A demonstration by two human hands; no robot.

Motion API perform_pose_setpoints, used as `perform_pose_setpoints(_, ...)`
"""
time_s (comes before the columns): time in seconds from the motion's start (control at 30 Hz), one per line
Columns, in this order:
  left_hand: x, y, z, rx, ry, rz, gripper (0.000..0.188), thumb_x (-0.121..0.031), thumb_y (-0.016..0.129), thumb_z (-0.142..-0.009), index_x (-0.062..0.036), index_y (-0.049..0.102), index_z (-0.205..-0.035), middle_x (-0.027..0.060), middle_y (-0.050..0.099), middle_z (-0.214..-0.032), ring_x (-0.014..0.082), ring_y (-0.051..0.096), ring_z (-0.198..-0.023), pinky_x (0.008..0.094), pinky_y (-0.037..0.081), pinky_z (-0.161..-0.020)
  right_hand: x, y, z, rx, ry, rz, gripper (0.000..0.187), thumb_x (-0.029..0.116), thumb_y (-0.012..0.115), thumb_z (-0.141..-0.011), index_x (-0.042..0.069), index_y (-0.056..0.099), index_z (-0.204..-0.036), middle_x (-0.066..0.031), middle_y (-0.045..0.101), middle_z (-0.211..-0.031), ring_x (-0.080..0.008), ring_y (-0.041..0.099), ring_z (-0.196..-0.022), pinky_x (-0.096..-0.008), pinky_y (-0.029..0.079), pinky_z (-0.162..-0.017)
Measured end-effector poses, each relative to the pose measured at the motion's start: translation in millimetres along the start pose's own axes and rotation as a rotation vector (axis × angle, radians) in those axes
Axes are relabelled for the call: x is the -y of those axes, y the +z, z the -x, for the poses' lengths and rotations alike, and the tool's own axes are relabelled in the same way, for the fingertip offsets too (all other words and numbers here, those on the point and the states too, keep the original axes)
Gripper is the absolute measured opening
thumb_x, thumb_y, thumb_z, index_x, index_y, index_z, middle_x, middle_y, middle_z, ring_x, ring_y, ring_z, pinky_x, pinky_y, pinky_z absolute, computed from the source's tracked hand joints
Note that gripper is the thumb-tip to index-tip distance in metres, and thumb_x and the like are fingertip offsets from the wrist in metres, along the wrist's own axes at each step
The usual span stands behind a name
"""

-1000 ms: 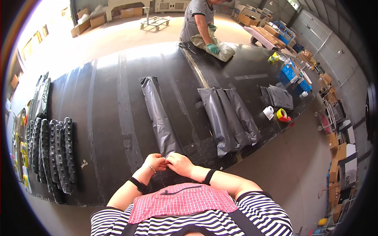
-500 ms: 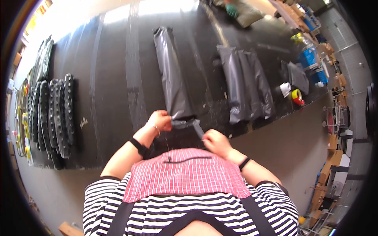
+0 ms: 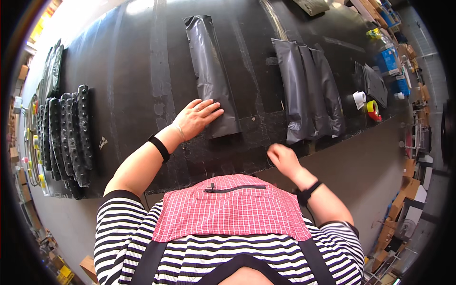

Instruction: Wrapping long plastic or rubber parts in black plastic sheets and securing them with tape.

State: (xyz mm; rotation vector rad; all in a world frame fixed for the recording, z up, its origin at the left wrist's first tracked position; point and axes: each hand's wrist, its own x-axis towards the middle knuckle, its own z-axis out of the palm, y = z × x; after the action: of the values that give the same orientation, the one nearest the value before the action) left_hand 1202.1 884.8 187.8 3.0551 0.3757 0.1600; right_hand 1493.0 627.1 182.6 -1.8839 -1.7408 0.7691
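Shifting off its end, my left hand (image 3: 197,118) is lying spread on the grey bag (image 3: 209,71), left of 3 others (image 3: 313,90); my right hand (image 3: 285,161) is curling, contents unclear. Flat pressure is probably serving best.

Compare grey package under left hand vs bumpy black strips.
The grey package is smooth with creases; the black strips are knobbly.
The package is single; the strips lie several abreast.
The left hand rests on the package, not the strips.
Both are long and lie on the dark table.
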Motion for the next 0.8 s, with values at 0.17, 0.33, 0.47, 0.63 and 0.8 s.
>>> perform_pose_setpoints(0.17, 3, 9, -2, -0.154, 0.090, -0.025, 0.062, -0.013, 0.065, -0.075, -0.0145, 0.056, -0.136, 0.0045, 0.053, -0.139, 0.0217, 0.048, -0.131, 0.0419, 0.037, -0.112, 17, 20, -114, -0.170, -0.475, 0.159, 0.028, 0.000, 0.065, -0.077, 0.009, 0.061, -0.104, -0.0076, 0.060, -0.114, -0.0281, 0.058, -0.106, -0.0374, 0.050, -0.091)
perform_pose_setpoints(0.33, -1, 2, -2, -0.140, 0.037, 0.157, 0.071, -0.007, 0.071, -0.060, -0.0126, 0.061, -0.131, 0.0050, 0.055, -0.135, 0.0248, 0.051, -0.127, 0.0433, 0.040, -0.109, 16, 32, -152, -0.175, -0.703, 0.154, 0.017, 0.000, 0.065, -0.080, 0.007, 0.063, -0.095, -0.0065, 0.065, -0.111, -0.0259, 0.062, -0.109, -0.0344, 0.051, -0.091)
perform_pose_setpoints(0.47, -1, 44, 14, -0.315, -0.426, 0.877, 0.036, -0.008, 0.071, -0.080, -0.0070, 0.067, -0.116, 0.0025, 0.064, -0.104, 0.0150, 0.059, -0.104, 0.0316, 0.046, -0.094, 21, 40, -164, -0.089, 0.036, -0.699, 0.005, 0.007, 0.063, -0.095, 0.003, 0.062, -0.093, -0.0029, 0.069, -0.084, -0.0105, 0.066, -0.083, -0.0227, 0.050, -0.076)
perform_pose_setpoints(0.63, -7, 51, 3, -0.493, -0.919, 1.269, 0.023, -0.022, 0.063, -0.099, -0.0001, 0.071, -0.097, -0.0067, 0.054, -0.069, 0.0023, 0.047, -0.066, 0.0224, 0.042, -0.061, 25, 40, -187, -0.063, 0.144, -0.868, 0.015, 0.016, 0.063, -0.097, 0.004, 0.062, -0.088, 0.0046, 0.058, -0.074, -0.0036, 0.051, -0.071, -0.0223, 0.042, -0.063)
perform_pose_setpoints(0.8, -11, 54, -11, -0.595, -1.187, 1.364, 0.042, -0.036, 0.060, -0.098, 0.0033, 0.072, -0.091, -0.0003, 0.060, -0.064, 0.0094, 0.055, -0.053, 0.0278, 0.046, -0.048, 30, 49, -203, -0.257, 0.189, -0.557, 0.032, 0.027, 0.062, -0.098, 0.001, 0.063, -0.079, -0.0038, 0.057, -0.063, -0.0113, 0.055, -0.062, -0.0303, 0.043, -0.059)
